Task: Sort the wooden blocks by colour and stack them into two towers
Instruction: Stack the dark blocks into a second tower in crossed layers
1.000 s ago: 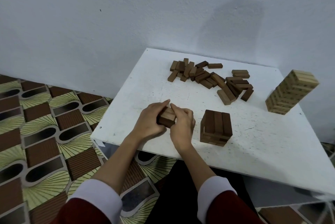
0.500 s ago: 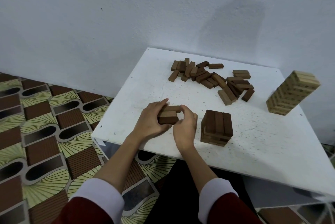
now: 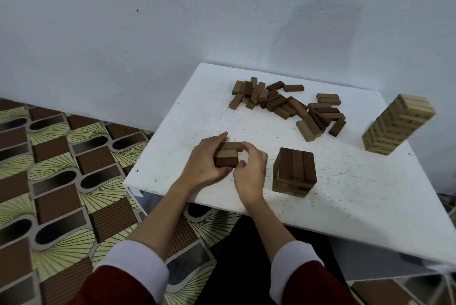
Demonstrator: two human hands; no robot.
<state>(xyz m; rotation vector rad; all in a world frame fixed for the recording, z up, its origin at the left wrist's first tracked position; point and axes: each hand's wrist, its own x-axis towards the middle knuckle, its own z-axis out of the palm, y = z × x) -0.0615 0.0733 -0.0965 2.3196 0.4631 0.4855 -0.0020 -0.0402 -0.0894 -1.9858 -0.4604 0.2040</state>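
Hands first: our left hand point(image 3: 206, 164) and right hand point(image 3: 250, 169) clamp a bundle of dark blocks point(image 3: 228, 156) just left of the dark tower point(image 3: 293, 171). We should square the ends flush, then set them crosswise.

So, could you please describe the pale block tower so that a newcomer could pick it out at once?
Start at the white table against the wall and look to its far right edge. The pale tower stands there alone. It is taller and much lighter than the dark stack and the loose dark blocks.
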